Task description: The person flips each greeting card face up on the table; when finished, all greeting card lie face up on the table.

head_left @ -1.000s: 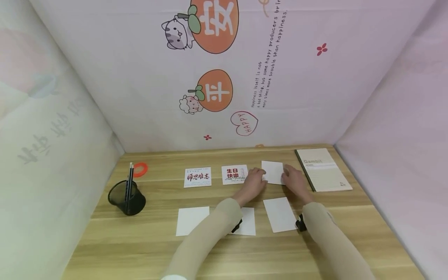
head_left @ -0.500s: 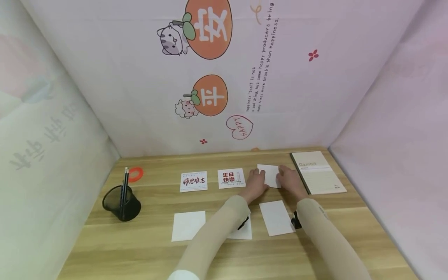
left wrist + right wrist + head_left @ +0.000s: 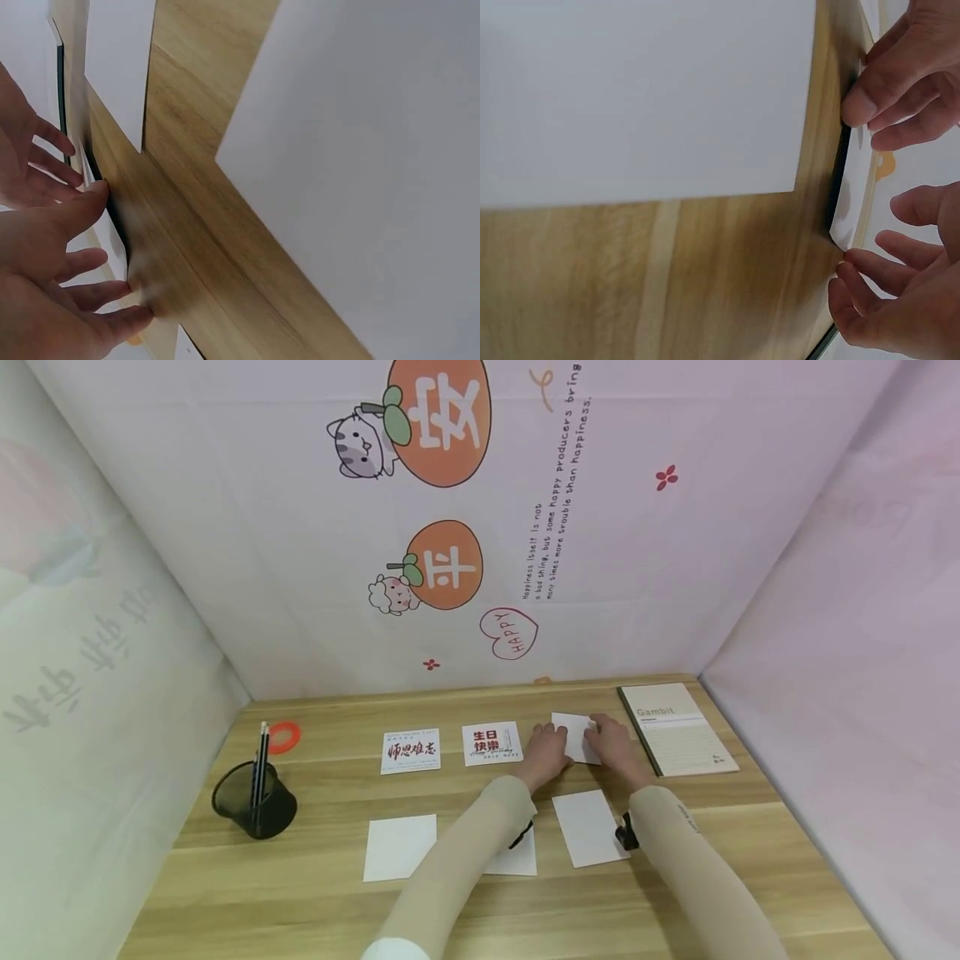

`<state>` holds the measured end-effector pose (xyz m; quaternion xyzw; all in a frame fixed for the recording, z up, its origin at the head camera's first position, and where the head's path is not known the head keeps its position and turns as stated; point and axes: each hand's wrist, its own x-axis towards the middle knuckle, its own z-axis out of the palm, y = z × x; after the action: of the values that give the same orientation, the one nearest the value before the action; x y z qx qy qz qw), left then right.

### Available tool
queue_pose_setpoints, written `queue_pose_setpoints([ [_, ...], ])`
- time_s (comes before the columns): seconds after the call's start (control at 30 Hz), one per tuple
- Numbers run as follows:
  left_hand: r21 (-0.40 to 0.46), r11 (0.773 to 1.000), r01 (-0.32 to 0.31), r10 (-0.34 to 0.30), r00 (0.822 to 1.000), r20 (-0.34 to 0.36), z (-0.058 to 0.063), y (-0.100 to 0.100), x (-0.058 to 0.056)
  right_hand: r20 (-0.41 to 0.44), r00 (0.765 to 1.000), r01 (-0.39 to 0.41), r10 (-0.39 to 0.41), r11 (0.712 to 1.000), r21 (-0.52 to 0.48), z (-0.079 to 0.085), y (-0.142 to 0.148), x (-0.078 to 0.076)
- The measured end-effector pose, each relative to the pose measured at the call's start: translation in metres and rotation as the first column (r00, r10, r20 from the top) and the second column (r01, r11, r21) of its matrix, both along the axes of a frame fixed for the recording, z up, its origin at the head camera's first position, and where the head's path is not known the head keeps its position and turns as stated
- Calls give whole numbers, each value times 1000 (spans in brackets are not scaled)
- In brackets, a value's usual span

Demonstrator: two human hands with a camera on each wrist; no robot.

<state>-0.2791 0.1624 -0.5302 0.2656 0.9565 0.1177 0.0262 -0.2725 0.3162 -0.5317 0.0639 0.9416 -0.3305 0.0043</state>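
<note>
- Two hands, unclenched: left hand [image 3: 546, 752] and right hand [image 3: 618, 750] touch opposite edges of white card [image 3: 576, 737], seemingly steadying it.
- Birthday card [image 3: 492, 743] lies alongside, apparently row-aligned.

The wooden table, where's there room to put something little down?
The table has bare room between the pencil cup and leftmost blank card, and in front of the notebook, right of the right sleeve. It's crowded where the left hand and right hand flank the white card, between birthday card and notebook.
</note>
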Motion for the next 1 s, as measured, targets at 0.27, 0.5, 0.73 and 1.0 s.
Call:
queue_pose_setpoints([
  [0.27,-17,1000,21,-21,1000,-11,-3,-3,-5,2,1000,3,-3,999,-41,0,-2,-2],
  [0.5,-54,993,108,-112,991,-77,-7,-10,-10,-79,994,-67,80,984,165,-3,-1,1],
  [0.73,-204,947,248,-287,940,-187,1,-16,-9,-164,967,-159,193,967,198,-8,9,3],
  [1.0,-377,884,278,-401,865,-302,3,-19,-6,-203,937,-241,286,945,219,-12,18,10],
])
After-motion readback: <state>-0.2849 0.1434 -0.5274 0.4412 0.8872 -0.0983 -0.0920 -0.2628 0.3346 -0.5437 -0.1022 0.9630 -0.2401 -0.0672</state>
